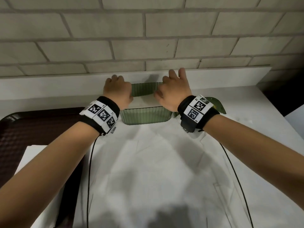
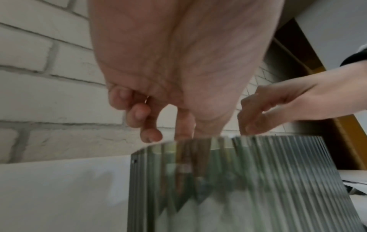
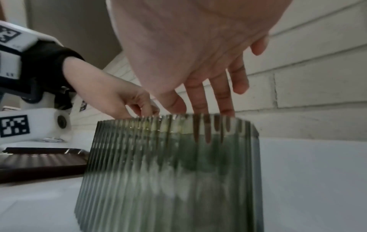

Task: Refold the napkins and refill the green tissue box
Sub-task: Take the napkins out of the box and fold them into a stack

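The green ribbed tissue box (image 1: 146, 116) stands open at the back of the table, with white napkins (image 1: 144, 102) inside. My left hand (image 1: 117, 91) hovers over its left end. Three fingers are curled above the rim, while index finger and thumb (image 2: 183, 125) dip inside, their tips blurred behind the ribbed wall (image 2: 258, 180). My right hand (image 1: 174, 89) is over the right end. Its straight fingers (image 3: 200, 102) reach down into the box (image 3: 168, 172), and the outer fingers stay above the rim. A large white napkin (image 1: 156, 162) lies spread in front.
A green lid (image 1: 217, 104) lies right of the box, behind my right wrist. A dark brown tray (image 1: 32, 129) sits at the left with a white stack (image 1: 32, 155) on it. A raised white ledge and a brick wall stand close behind the box.
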Tool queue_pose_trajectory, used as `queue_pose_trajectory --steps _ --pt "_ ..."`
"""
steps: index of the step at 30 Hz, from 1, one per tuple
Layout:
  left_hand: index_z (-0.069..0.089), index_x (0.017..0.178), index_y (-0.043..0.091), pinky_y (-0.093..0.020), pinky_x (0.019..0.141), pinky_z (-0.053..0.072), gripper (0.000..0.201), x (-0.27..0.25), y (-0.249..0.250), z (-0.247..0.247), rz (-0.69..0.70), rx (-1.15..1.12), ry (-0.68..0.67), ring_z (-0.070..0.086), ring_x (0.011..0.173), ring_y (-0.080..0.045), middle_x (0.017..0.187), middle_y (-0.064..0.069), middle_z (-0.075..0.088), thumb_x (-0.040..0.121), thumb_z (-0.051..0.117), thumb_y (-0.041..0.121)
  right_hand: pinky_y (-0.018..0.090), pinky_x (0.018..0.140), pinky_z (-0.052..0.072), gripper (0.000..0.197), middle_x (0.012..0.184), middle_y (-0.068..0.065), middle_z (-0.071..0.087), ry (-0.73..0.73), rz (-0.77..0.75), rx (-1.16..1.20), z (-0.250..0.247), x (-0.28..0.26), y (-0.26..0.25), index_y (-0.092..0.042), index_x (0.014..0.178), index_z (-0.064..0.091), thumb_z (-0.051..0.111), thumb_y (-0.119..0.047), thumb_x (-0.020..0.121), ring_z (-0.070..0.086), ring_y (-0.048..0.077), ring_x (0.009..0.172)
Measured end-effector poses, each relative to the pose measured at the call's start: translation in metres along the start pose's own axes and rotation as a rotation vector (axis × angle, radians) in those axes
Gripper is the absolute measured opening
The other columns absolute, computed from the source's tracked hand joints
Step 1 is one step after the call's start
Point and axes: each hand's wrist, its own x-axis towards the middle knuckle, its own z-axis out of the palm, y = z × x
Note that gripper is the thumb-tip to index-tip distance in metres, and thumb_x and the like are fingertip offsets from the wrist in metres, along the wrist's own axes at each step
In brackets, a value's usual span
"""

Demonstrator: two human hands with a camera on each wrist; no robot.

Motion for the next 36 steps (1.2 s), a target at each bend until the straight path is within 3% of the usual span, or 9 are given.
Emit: queue_pose_trajectory --steps 2,5,8,12,18,22,26,30,36 --pt "0.06 0.07 0.003 -0.036 0.074 0.041 0.035 -0.002 0.003 -0.003 0.057 -0.188 -0.062 0.056 0.089 -0.035 0.081 -0.018 0.059 0.094 0.049 0.026 0.045 0.1 0.013 0.057 0.089 0.006 0.066 0.023 -0.072 0.026 -0.002 0.004 -0.001 -0.013 0.079 0.071 0.024 -0.039 0.098 0.05 0.028 0.102" --pt "0.05 0.057 0.005 -0.032 0.057 0.037 0.052 -0.001 0.014 -0.005 0.063 -0.314 -0.288 0.048 0.055 -0.026 0.06 -0.016 0.049 0.099 0.037 0.033 0.044 0.112 0.012 0.069 0.071 0.003 0.063 -0.239 -0.114 0.18 0.003 0.016 -0.003 -0.012 0.066 0.062 0.013 -0.045 0.101 0.058 0.018 0.087" --pt "0.058 0.081 -0.006 -0.03 0.051 0.028 0.052 -0.004 0.021 -0.001 0.038 -0.263 -0.409 0.045 0.057 -0.023 0.077 -0.033 0.046 0.102 0.03 0.032 0.052 0.117 -0.006 0.082 0.062 0.0 0.06 -0.5 -0.075 0.227 0.012 0.017 -0.006 -0.01 0.082 0.068 0.002 -0.055 0.098 0.06 0.013 0.084" --pt "0.047 0.061 0.007 -0.03 0.053 0.03 0.051 -0.012 0.021 -0.001 0.079 -0.239 -0.315 0.04 0.053 -0.021 0.059 -0.013 0.041 0.102 0.029 0.032 0.055 0.116 -0.002 0.079 0.057 -0.001 0.058 -0.342 -0.07 0.243 0.011 0.006 -0.003 -0.012 0.062 0.059 0.005 -0.059 0.097 0.06 0.014 0.075" --pt "0.065 0.091 0.006 -0.04 0.079 0.039 0.017 -0.061 0.036 0.001 0.214 -0.167 0.219 0.055 0.089 -0.032 0.096 -0.011 0.058 0.09 0.054 0.019 0.034 0.09 0.03 0.029 0.072 -0.01 0.06 0.176 -0.165 0.435 -0.02 -0.035 0.006 -0.023 0.07 0.061 0.053 -0.046 0.086 0.053 0.012 0.069" --pt "0.061 0.113 0.008 -0.038 0.078 0.049 0.029 -0.103 0.057 0.021 0.227 -0.346 0.14 0.06 0.087 -0.031 0.121 -0.011 0.048 0.084 0.063 0.008 0.026 0.069 0.048 0.009 0.07 -0.011 0.064 -0.212 -0.331 0.481 -0.017 -0.08 -0.002 -0.026 0.078 0.069 0.067 -0.035 0.076 0.057 0.008 0.064" --pt "0.065 0.106 0.013 -0.034 0.083 0.05 0.022 -0.12 0.071 0.04 0.228 -0.484 -0.038 0.061 0.095 -0.024 0.114 -0.004 0.05 0.086 0.068 0.018 0.031 0.086 0.044 0.04 0.107 -0.012 0.056 -0.572 -0.293 0.295 0.018 -0.112 -0.002 -0.031 0.112 0.062 0.074 -0.035 0.074 0.053 0.016 0.099" --pt "0.055 0.125 0.011 -0.036 0.091 0.044 0.055 -0.123 0.085 0.052 0.196 -0.297 -0.278 0.051 0.109 -0.026 0.116 -0.006 0.052 0.084 0.068 0.045 0.035 0.094 0.037 0.056 0.121 -0.006 0.046 -0.604 -0.313 0.21 0.025 -0.121 -0.001 -0.026 0.119 0.053 0.079 -0.04 0.071 0.044 0.018 0.111" --pt "0.05 0.123 0.012 -0.036 0.093 0.039 0.062 -0.121 0.09 0.058 0.123 -0.272 -0.334 0.042 0.115 -0.026 0.121 -0.006 0.048 0.077 0.073 0.047 0.033 0.094 0.033 0.029 0.108 -0.008 0.057 -0.54 -0.306 0.251 0.02 -0.122 0.007 -0.028 0.098 0.064 0.074 -0.044 0.075 0.047 0.017 0.107"
